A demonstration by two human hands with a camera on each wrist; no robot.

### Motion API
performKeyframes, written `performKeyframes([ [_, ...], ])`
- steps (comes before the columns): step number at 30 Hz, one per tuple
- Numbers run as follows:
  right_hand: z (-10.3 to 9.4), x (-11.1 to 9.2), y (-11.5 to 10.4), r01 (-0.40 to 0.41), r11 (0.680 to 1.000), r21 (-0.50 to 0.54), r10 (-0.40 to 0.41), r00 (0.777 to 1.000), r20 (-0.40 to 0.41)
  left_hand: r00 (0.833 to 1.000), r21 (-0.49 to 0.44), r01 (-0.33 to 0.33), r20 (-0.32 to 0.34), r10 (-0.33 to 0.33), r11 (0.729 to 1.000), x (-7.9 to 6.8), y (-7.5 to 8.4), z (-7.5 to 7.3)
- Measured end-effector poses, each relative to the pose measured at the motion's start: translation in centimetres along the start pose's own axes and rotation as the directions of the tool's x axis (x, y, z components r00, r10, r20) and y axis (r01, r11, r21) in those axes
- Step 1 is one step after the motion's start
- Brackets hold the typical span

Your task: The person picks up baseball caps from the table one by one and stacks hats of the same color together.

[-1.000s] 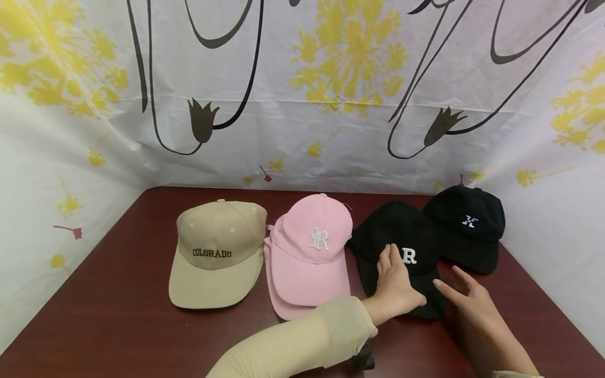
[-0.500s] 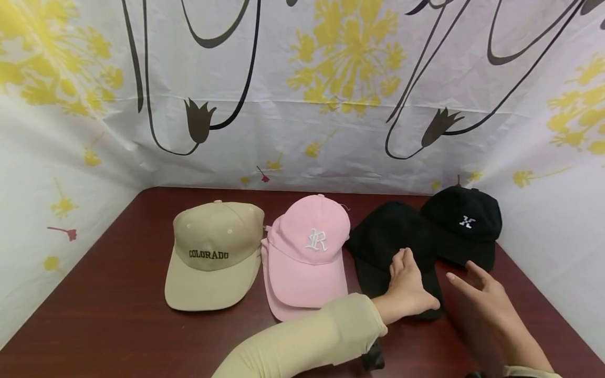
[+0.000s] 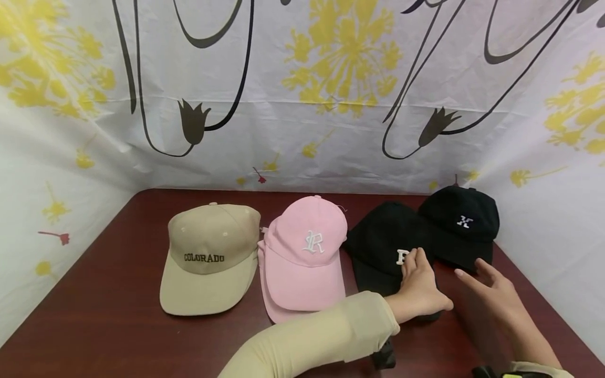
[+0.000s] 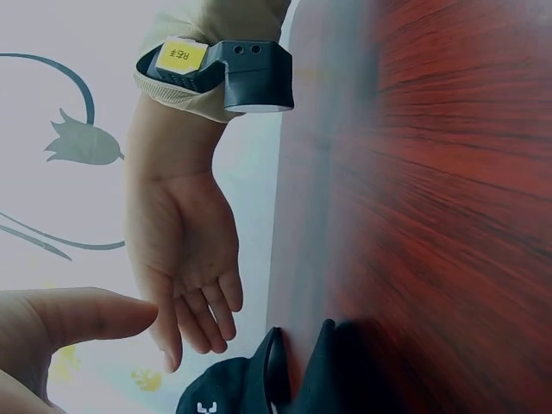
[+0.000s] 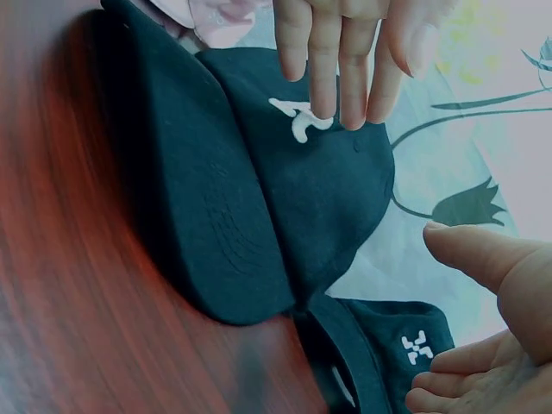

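My left hand (image 3: 422, 289) reaches across in front of a black baseball cap (image 3: 385, 231) with a white R, its fingers extended and holding nothing. In the right wrist view the fingers of the left hand (image 5: 345, 52) hover before that cap's crown, partly covering the letter. My right hand (image 3: 501, 299) is to the right, thumb and fingers spread, near a second black cap (image 3: 465, 210) with a white X-like mark. A gap separates the two hands. The second cap sits behind and right of the R cap, their edges meeting.
A pink cap (image 3: 307, 278) with a white R lies left of the black caps, another pink brim showing beneath it. Farther left is a beige cap (image 3: 212, 252) lettered COLORADO. All rest on a dark red wooden table (image 3: 113, 315), with patterned white cloth (image 3: 264, 121) behind.
Both hands have shifted slightly to the right. The left hand has slid across the front of the R cap, first hiding its letter, then uncovering part of it. The caps stay in their places.
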State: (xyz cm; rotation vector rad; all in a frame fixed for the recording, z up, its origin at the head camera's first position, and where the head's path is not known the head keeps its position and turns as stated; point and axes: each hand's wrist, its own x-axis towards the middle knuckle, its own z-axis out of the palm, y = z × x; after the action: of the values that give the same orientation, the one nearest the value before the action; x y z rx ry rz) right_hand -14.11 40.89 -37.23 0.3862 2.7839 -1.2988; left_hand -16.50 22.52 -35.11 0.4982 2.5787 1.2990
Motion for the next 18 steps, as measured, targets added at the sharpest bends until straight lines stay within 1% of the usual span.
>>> performKeyframes([
  [3, -0.5, -0.1, 0.1, -0.013, 1.0, -0.023, 0.013, 1.0, -0.012, 1.0, 0.021, -0.002, -0.011, 0.002, 1.0, 0.2, 0.4, 0.2],
  [10, -1.1, 0.1, 0.2, -0.036, 0.999, -0.005, 0.036, 0.999, -0.015, 1.0, 0.05, 0.004, -0.014, -0.004, 0.999, 0.6, 0.9, 0.5],
  [18, -1.9, 0.4, 0.6, -0.027, 1.0, 0.012, 0.028, 0.998, -0.062, 1.0, -0.005, 0.018, -0.014, -0.018, 1.0, 1.1, 1.6, 0.8],
])
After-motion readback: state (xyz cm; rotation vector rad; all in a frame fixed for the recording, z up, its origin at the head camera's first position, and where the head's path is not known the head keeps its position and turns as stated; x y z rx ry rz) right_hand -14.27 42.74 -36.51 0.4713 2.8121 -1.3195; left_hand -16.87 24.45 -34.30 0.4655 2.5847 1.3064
